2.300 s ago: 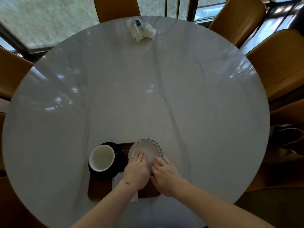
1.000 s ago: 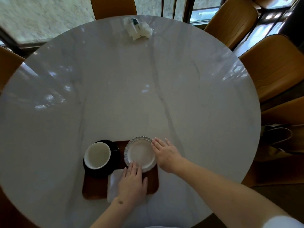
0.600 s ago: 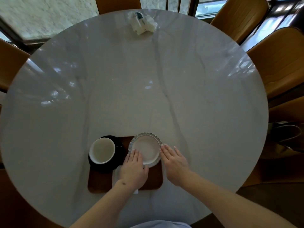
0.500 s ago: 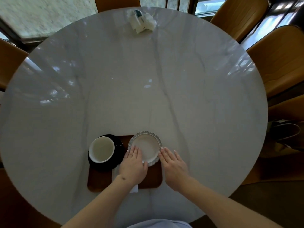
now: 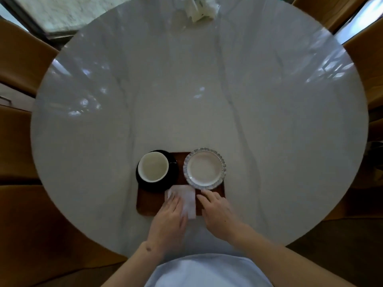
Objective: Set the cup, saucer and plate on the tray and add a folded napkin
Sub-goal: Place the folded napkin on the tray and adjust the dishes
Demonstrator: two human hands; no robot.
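A brown wooden tray (image 5: 149,204) lies near the table's front edge. A white cup (image 5: 153,167) stands on a black saucer (image 5: 172,181) at the tray's left. A white plate with a scalloped rim (image 5: 204,168) sits at its right. A folded white napkin (image 5: 187,198) lies on the tray in front of the plate. My left hand (image 5: 169,222) rests flat on the napkin's left part, fingers straight. My right hand (image 5: 219,212) lies just right of the napkin, fingertips on the tray near the plate's front rim, holding nothing.
The round white marble table (image 5: 196,90) stretches far ahead. A white tissue pack (image 5: 200,8) lies at its far edge. Brown leather chairs (image 5: 22,59) ring the table. A dark bag (image 5: 376,156) sits at the right edge of view.
Both hands have drawn back from the plate's rim toward me. The napkin, mostly hidden under my left hand before, now shows on the tray. My left hand lies on it.
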